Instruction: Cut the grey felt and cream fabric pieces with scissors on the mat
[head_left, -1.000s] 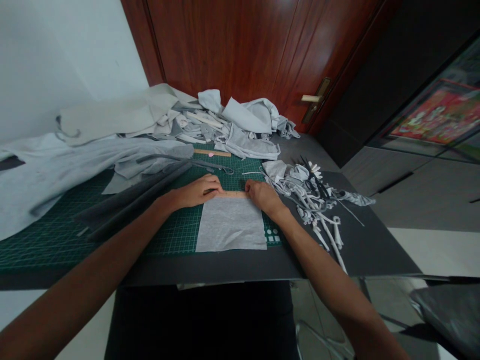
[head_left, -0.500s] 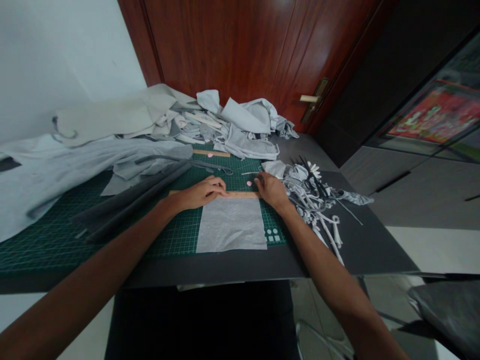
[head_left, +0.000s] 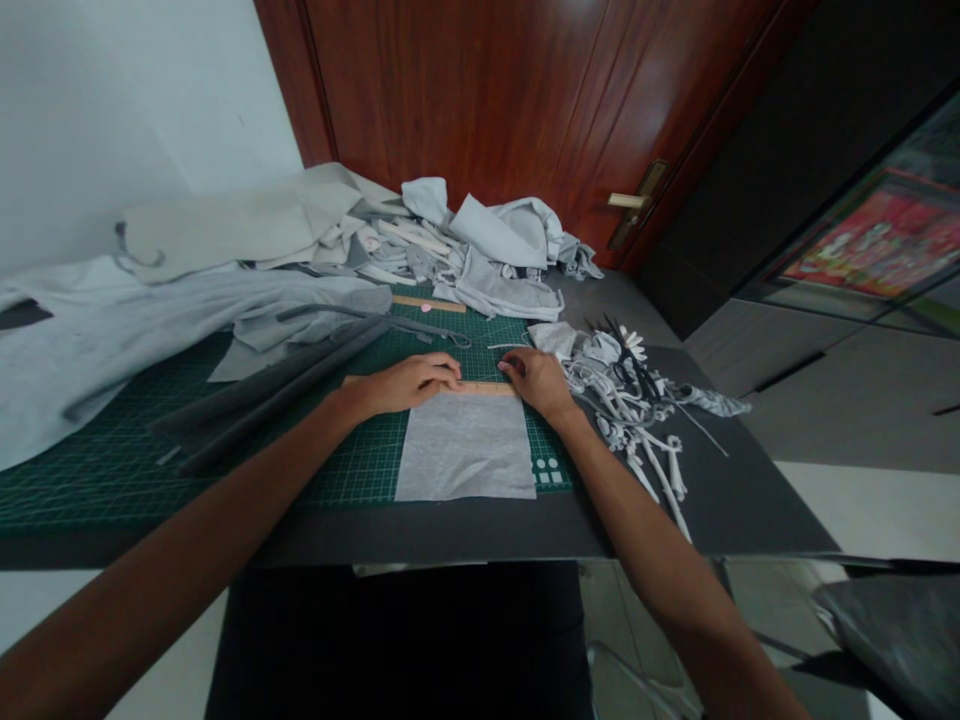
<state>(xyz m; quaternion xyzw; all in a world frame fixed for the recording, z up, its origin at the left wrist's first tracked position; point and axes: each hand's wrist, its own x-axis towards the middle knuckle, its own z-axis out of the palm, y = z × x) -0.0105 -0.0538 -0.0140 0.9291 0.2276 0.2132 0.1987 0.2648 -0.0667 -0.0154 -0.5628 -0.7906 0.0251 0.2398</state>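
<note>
Green cutting mat on a dark table: a wooden ruler lies along the grey fabric sheet's 12 o'clock edge. Left hand and right hand bear down on it, fingers pressed together, apparently holding it steady. Fabric strips are heaped at 2 o'clock.

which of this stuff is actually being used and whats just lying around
In use: left hand and right hand, both on a wooden ruler along the top edge of a grey fabric sheet, on a green cutting mat.

Lying about: cut grey fabric strips, crumpled grey cloth, long dark grey fabric lengths, a second wooden ruler.
</note>
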